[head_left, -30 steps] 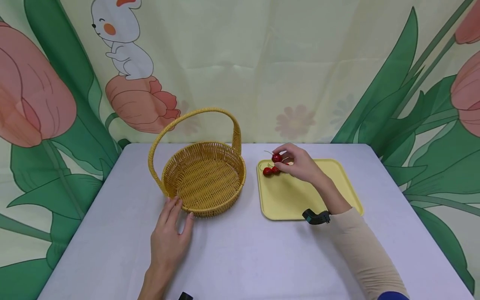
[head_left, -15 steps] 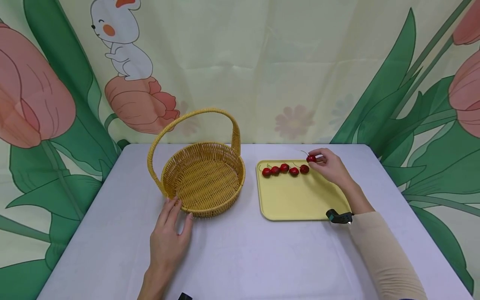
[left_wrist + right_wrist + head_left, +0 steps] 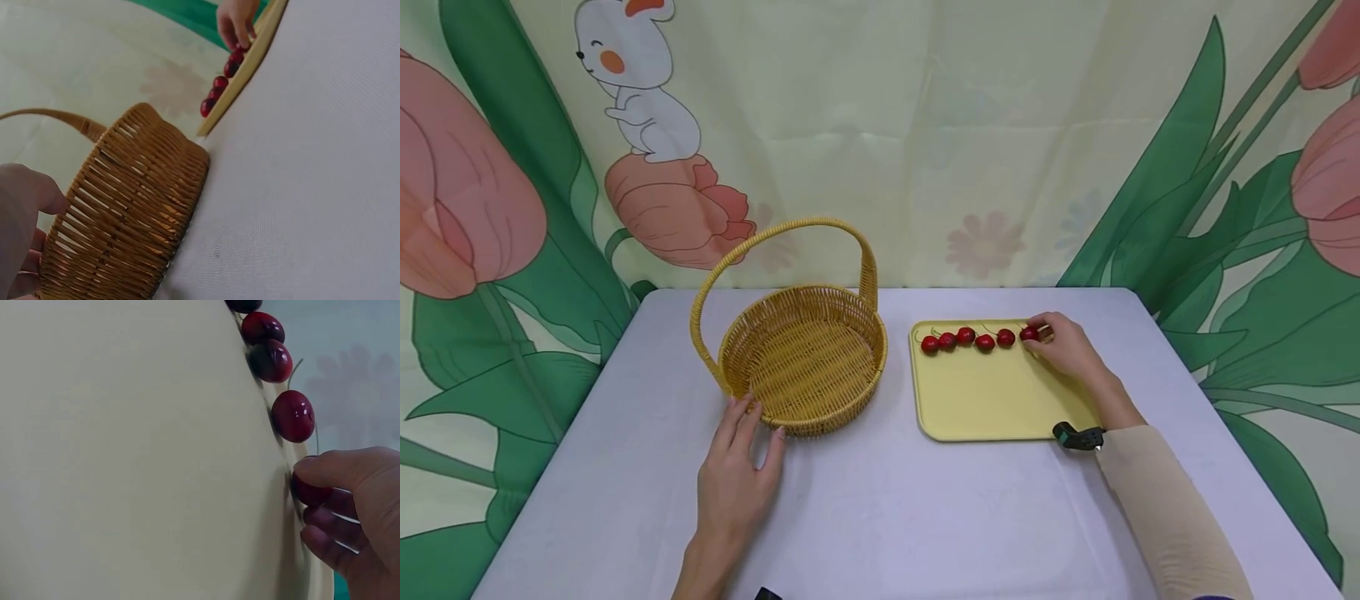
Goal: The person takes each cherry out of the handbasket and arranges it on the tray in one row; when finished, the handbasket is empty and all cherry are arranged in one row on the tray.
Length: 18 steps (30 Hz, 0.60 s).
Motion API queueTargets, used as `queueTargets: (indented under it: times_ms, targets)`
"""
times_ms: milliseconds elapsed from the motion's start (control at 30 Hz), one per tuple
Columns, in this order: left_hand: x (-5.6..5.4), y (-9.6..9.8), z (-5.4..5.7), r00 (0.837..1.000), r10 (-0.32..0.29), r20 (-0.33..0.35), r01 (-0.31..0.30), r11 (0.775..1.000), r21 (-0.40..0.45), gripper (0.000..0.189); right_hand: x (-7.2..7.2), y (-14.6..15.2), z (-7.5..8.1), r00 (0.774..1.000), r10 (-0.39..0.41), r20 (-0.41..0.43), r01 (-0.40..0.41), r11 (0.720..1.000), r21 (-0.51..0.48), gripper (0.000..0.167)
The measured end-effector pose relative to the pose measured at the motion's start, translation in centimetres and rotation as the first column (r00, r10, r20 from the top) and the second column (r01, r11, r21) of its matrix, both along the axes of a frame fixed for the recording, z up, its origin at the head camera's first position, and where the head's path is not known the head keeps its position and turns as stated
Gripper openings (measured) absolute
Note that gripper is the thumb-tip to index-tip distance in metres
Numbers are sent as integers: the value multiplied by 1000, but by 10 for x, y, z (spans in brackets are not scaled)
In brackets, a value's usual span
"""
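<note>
My right hand (image 3: pixel 1067 350) pinches a dark red cherry (image 3: pixel 1028 333) at the right end of a row, down at the far side of a yellow tray (image 3: pixel 992 400). In the right wrist view the thumb covers part of this cherry (image 3: pixel 309 492), and its thin stem stands up. Several other cherries (image 3: pixel 966 337) lie along the tray's far edge to the left. My left hand (image 3: pixel 737 475), fingers extended, touches the near left rim of a round woven basket (image 3: pixel 812 367). The basket has a tall arched handle and nothing in it.
The basket stands left of the tray on a white-covered table (image 3: pixel 880 517), with a gap between them. A patterned curtain (image 3: pixel 880 167) hangs right behind the table. A dark wrist camera (image 3: pixel 1078 436) juts from the right wrist over the tray's near edge.
My right hand has carried the cherry rightward above the row, then lowered it to the tray at the row's right end. The left hand and basket stay put.
</note>
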<state>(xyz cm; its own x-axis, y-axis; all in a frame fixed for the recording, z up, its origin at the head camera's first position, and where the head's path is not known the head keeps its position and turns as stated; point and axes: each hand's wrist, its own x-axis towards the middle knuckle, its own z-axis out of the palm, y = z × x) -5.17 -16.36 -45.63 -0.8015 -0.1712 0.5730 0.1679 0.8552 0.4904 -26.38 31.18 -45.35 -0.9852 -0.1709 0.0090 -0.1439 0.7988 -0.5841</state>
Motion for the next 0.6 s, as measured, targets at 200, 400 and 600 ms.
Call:
queueTargets:
  times_ms: [200, 400, 600]
  targets:
    - [-1, 0, 3, 1000, -12, 0, 12, 999, -41, 46, -1, -2, 3, 1000, 10, 2, -10, 1000, 23, 45]
    - [-2, -5, 15, 996, -51, 73, 60, 990, -125, 47, 3, -3, 13, 1000, 24, 4, -24, 999, 49, 48]
    - [-3, -9, 37, 983, -83, 161, 115, 972, -205, 48, 18, -20, 41, 995, -16, -98, 20, 999, 41, 48]
